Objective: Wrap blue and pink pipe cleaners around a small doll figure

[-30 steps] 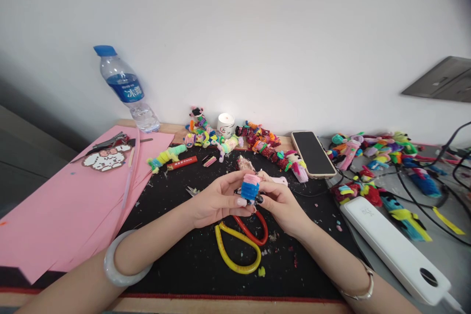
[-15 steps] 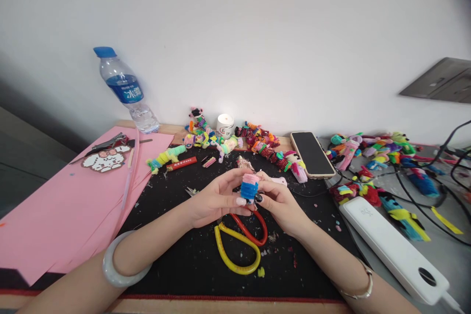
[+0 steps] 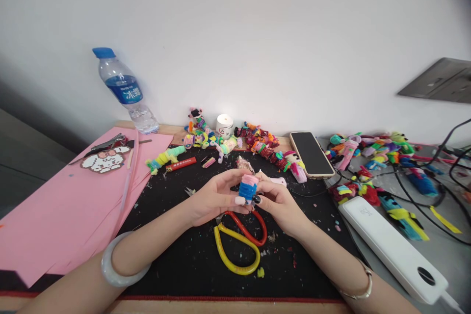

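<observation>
Pink over banded blue: the fuzzy piece [image 3: 248, 190] between left grip [image 3: 212, 201] and right grip [image 3: 281, 207]. Nearer than both, scissors [image 3: 237, 238] with red and yellow handles; beneath, a red-edged black mat [image 3: 176, 260].

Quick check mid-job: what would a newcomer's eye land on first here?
Probably the blue-and-pink pipe-cleaner piece at the center, held in the fingers of the left hand and right hand. Just below it, the scissors' yellow and red handles stand out on the black mat. Next, perhaps the bright pink paper on the left.
</observation>
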Tool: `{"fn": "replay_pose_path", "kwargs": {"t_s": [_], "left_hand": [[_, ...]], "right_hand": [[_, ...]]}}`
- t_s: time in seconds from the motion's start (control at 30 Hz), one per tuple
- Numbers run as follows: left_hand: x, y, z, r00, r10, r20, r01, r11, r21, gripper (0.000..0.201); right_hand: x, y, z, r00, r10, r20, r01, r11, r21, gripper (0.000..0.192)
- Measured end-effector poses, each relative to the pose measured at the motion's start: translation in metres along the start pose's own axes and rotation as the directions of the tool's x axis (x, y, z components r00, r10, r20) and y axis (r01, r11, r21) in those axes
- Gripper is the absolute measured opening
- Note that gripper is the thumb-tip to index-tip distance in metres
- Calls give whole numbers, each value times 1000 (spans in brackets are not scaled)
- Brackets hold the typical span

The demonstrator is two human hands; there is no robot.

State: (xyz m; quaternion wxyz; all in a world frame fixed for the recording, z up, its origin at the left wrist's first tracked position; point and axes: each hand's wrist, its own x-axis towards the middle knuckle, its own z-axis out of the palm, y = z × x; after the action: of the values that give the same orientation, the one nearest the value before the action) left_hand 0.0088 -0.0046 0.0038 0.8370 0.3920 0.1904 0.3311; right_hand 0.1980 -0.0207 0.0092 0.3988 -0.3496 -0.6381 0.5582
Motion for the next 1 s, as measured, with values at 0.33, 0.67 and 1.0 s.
{"fn": "replay_pose_path", "kwargs": {"t_s": [0.33,0.67,1.0], "left_hand": [[4,-1,2,988,69,-141,-71,997,-9,43],[8,-6,-1,959,201,-202,-172,974,151,42],[7,-8,-2,931,286,-228,-197,917,346,36]], "right_hand": [[-1,6,-1,980,-60,-192,18,977,-214,19],[-2,2,1,958,-177,-226,46,872,-488,4],[-3,4,3,948,-236,-213,58,787,-614,9]]}}
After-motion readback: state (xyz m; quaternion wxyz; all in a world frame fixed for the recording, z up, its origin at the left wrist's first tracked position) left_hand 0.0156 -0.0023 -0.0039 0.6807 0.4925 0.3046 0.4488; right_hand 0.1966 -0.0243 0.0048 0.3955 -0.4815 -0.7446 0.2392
